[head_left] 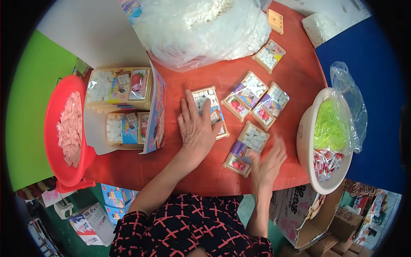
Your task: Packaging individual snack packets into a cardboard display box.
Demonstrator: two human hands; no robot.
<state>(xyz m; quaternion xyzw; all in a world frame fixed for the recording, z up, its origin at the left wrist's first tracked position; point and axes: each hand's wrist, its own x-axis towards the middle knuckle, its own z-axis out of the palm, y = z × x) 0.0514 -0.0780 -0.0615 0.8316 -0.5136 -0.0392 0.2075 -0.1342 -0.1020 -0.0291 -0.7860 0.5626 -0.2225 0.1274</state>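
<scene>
My left hand (198, 124) lies over a clear-topped snack tray (206, 95) of white marshmallow-like pieces, its fingers spread across the tray's left side and top. That hand hides part of the tray. My right hand (269, 165), blurred and open, has its thumb by the right edge of another tray (252, 139) with a purple band and a strawberry picture. Just beyond are two similar trays, one on the left (245, 96) and one on the right (272, 107), side by side at a slant. Farther back lies another tray (269, 55).
An open display box (157, 115) at left holds stacked trays (120, 88). Beside it stands a red basin (50, 124) of pink packets. A large plastic bag (201, 38) of white pieces sits at the back. At right is a white basin (305, 141) with green shreds and small sachets.
</scene>
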